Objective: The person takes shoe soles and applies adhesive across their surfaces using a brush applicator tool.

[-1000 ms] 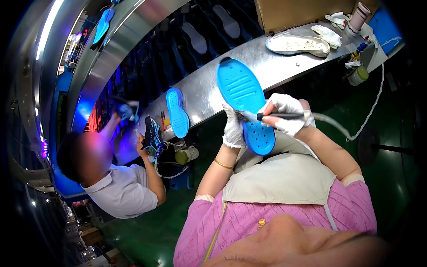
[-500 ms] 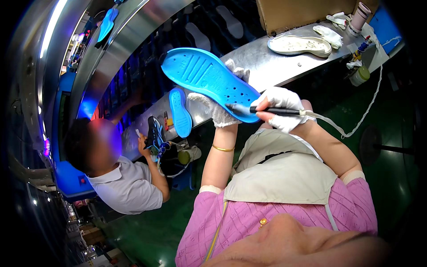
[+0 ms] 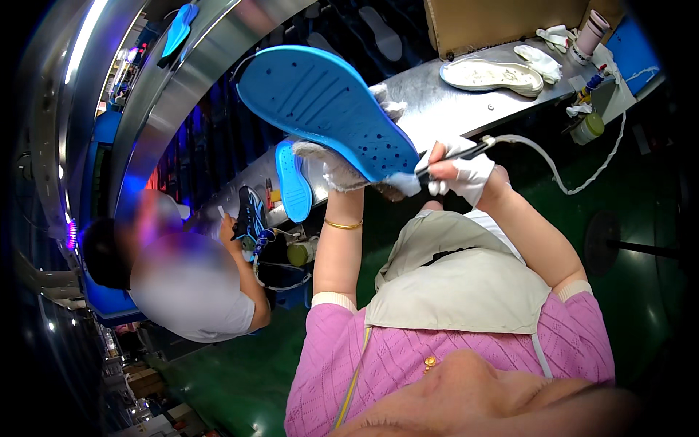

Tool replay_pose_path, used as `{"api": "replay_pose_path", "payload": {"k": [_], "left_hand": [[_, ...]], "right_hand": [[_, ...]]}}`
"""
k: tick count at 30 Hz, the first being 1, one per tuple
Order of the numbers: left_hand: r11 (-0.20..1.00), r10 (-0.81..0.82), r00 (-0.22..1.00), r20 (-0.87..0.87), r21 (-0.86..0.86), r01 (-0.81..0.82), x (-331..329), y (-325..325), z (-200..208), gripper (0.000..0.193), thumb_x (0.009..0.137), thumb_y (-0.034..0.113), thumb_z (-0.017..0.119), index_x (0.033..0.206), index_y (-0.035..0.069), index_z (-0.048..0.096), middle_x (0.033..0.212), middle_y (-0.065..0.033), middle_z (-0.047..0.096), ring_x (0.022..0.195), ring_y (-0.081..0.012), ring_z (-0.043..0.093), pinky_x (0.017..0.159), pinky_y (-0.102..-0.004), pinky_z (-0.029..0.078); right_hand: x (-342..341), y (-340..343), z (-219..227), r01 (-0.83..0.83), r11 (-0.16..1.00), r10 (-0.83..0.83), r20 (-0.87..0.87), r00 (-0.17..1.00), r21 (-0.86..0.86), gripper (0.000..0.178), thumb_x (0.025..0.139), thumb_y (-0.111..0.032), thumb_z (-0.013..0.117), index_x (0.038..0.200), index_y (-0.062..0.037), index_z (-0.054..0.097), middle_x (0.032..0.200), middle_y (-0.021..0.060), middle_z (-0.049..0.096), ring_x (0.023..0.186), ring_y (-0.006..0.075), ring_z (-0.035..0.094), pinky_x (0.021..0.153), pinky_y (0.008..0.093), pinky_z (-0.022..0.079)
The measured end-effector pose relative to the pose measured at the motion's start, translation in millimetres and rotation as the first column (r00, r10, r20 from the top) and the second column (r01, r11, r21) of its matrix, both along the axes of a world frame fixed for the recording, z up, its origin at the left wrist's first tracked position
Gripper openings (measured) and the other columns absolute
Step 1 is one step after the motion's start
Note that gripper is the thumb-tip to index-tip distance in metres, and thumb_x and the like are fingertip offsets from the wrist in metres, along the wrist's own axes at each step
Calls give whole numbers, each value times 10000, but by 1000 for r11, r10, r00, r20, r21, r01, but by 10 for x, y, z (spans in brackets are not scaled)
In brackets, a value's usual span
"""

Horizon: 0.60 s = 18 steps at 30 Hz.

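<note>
The left hand [image 3: 338, 171], in a worn white glove, is closed under a blue sole [image 3: 328, 109] and holds it up in the upper middle of the frame. Its fingers curl around the sole's lower edge; some glove fabric also shows past the far edge, near the bench. The right hand [image 3: 462, 171], gloved in white too, is pinched shut on a thin dark tool [image 3: 455, 154]. The tool's tip meets the narrow end of the sole, where a pale patch sits at the rim. A white hose [image 3: 553, 171] runs from the tool's back end toward the right of the frame.

The sole is bright blue, long and rounded, tilted with its wide end toward the upper left. Its face shows shallow ribs and a scatter of small dark holes near the narrow end.

How the left fingers grip behind the sole is hidden by the sole itself. The tool's tip is too small to make out.

A second blue sole [image 3: 293, 182] hangs just below the held one, at the edge of the metal bench [image 3: 437, 105]. A white sole [image 3: 491, 75] lies on the bench at upper right, with a small jar [image 3: 587, 127] near it. At lower left another person [image 3: 189, 280], blurred, holds a dark shoe [image 3: 250, 215].
</note>
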<state>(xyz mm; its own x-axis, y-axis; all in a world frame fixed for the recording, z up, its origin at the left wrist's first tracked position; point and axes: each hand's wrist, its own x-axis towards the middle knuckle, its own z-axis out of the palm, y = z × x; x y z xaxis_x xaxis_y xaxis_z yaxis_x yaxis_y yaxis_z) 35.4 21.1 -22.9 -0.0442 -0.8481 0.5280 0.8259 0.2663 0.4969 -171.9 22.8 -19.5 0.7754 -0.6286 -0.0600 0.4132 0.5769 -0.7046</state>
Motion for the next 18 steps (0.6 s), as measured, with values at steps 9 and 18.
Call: {"api": "replay_pose_path", "payload": {"k": [9, 18], "left_hand": [[972, -32, 887, 461, 220, -79, 115, -29, 193, 1031, 627, 751, 605, 1288, -25, 450, 1190, -180, 575, 1032, -267, 613, 829, -379, 551], [808, -260, 713, 652, 551, -209, 104, -269, 366, 732, 808, 655, 538, 1159, 13, 548, 921, -120, 636, 764, -186, 633, 689, -311, 549]], "right_hand": [[-14, -147, 89, -115, 669, -239, -359, 902, -734, 162, 665, 40, 691, 778, -13, 587, 908, 93, 622, 785, 160, 603, 761, 279, 506], [14, -225, 216, -172, 895, -35, -449, 893, -412, 108, 741, 7, 639, 803, -75, 603, 893, 20, 595, 819, 118, 550, 704, 255, 452]]}}
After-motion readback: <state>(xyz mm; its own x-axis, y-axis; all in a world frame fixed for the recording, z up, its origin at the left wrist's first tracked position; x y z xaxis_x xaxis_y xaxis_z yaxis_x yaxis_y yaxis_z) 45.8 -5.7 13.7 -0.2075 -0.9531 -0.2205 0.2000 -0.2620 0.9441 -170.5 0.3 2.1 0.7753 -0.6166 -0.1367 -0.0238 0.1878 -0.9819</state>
